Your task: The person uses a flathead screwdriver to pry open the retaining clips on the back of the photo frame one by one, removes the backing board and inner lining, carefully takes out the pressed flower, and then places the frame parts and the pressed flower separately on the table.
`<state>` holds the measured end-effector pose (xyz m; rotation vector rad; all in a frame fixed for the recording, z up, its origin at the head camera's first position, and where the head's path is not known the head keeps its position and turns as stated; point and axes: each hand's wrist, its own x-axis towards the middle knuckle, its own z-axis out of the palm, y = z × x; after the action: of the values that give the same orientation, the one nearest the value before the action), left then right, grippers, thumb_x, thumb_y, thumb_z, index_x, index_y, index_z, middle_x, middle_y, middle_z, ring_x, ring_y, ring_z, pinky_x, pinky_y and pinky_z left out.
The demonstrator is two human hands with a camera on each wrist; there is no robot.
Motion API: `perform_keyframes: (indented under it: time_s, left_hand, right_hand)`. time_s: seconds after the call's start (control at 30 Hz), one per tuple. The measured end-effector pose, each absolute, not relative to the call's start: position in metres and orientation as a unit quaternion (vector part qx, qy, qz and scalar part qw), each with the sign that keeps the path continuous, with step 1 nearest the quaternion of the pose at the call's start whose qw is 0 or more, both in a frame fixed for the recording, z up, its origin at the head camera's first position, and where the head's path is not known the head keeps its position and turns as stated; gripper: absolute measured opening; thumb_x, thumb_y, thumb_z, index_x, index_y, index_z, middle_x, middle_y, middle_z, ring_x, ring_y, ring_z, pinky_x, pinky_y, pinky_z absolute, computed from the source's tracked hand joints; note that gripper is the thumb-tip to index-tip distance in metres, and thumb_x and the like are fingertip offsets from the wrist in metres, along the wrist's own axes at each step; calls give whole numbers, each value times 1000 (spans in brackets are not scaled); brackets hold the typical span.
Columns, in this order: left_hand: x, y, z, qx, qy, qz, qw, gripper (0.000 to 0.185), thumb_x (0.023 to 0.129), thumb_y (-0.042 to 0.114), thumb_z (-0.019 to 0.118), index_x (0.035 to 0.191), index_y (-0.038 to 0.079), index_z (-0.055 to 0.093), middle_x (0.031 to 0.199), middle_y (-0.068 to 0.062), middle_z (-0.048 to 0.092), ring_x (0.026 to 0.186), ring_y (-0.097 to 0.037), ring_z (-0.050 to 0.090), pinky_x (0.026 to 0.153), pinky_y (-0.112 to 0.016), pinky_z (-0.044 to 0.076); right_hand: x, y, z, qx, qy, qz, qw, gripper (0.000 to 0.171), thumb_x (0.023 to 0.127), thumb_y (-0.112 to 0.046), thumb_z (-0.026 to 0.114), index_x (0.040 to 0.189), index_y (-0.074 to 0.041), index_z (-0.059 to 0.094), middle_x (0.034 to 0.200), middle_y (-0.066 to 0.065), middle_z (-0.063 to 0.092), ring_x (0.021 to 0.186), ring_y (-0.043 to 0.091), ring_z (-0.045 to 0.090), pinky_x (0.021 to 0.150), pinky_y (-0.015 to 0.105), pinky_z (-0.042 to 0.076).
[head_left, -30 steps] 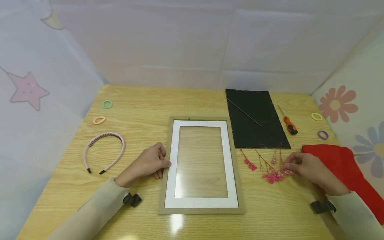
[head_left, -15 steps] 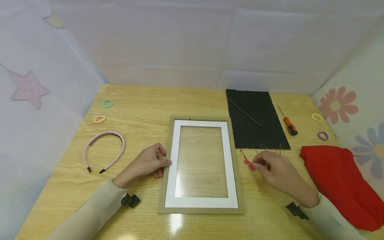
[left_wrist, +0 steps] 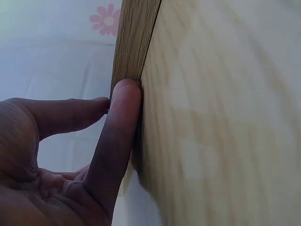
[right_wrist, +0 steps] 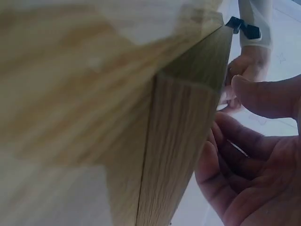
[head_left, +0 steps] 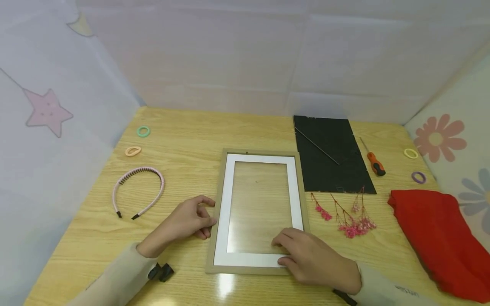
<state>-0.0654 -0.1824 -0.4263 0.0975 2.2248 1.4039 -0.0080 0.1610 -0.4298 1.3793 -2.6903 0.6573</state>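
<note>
A wooden picture frame (head_left: 260, 151) with a white mat and glass lies flat at the table's middle. My left hand (head_left: 203, 213) rests against its left edge; in the left wrist view one finger (left_wrist: 115, 136) lies straight along the frame's side (left_wrist: 131, 42). My right hand (head_left: 286, 248) rests on the frame's lower right corner, fingers lying on the mat. The right wrist view shows that corner (right_wrist: 183, 141) beside the relaxed palm (right_wrist: 249, 160). Sprigs of dried pink flowers (head_left: 349, 219) lie loose on the table to the right of the frame.
A black backing board (head_left: 329, 155) and an orange-handled screwdriver (head_left: 374, 162) lie at the back right. A red cloth (head_left: 436, 238) is at the right edge. A pink headband (head_left: 139, 191) and hair ties (head_left: 143, 131) lie left; two more ties (head_left: 410, 153) lie right.
My right hand left the pink flowers lying on the table and moved left and nearer, onto the frame's lower right corner. The left hand stayed at the frame's left edge.
</note>
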Motion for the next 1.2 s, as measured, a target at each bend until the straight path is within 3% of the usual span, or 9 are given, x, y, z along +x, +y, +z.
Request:
perform_keyframes:
  time_s: [0.13,0.3,0.6,0.87,1.2]
  left_hand:
    - [-63,-182,-427,33,813,522,255,52,92,6,70,135,-9,46,77,-13,70,60,-18,70,58,-37,65]
    - [-63,-183,-430,28,808,531,255,51,92,6,71,134,-8,46,77,-13,70,59,-18,70,58,-37,65]
    - [-62,-182,-431,29,805,535,256,50,92,5,70,134,-8,46,77,-13,70,59,-18,70,57,-37,65]
    - [-62,-181,-431,32,800,539,260,49,92,5,70,133,-8,45,76,-13,70,58,-19,70,57,-39,65]
    - [-63,-181,-430,35,800,539,261,50,92,6,70,133,-8,44,76,-13,69,59,-19,70,57,-39,64]
  right_hand:
    - [-8,161,-428,412,-886,208,-36,28,85,-24,81,108,-14,67,97,-7,66,84,0,57,73,20,57]
    - [-7,161,-426,399,-888,211,-93,25,88,-28,79,106,-16,65,96,-8,63,83,-3,51,70,16,52]
    - [-10,159,-427,398,-887,206,-111,21,88,-30,79,92,-20,61,87,-13,55,80,-1,45,73,20,48]
    - [-9,154,-424,390,-897,179,-108,26,87,-33,80,87,-23,56,80,-16,49,74,1,37,68,15,33]
    - [-13,150,-423,390,-893,192,-113,24,85,-30,81,87,-22,59,78,-16,54,72,-1,41,68,16,36]
